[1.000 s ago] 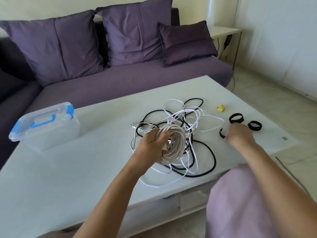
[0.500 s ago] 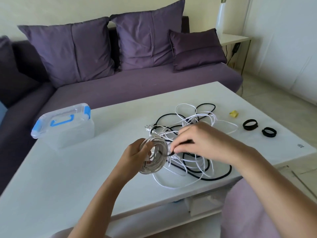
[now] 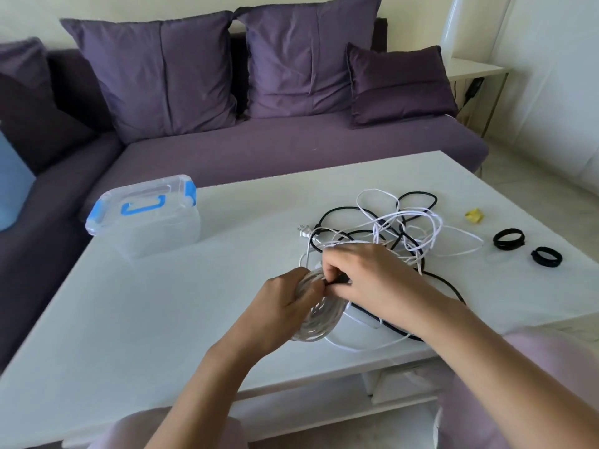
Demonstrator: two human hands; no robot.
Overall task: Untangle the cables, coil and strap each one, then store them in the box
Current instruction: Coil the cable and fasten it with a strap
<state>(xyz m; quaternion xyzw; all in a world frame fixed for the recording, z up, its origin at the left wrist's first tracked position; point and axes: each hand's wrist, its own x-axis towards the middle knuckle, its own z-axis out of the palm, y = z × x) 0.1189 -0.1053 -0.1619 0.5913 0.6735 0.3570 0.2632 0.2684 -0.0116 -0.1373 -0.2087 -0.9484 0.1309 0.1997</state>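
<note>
The coiled white cable (image 3: 319, 322) is gripped over the table (image 3: 168, 319) by the left hand (image 3: 280, 303), so that its loops cannot spring apart, while a black strap (image 3: 341, 280) is pinched against it by the right hand (image 3: 372, 277) — apparently so that the cable can be bound. The tangle (image 3: 398, 231) is spread just behind; the box (image 3: 146, 218) — lid on — is set well apart at the left.

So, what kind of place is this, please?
Most likely a home living room: a purple fabric sofa with matching purple cushions stands behind a low white coffee table.
</note>
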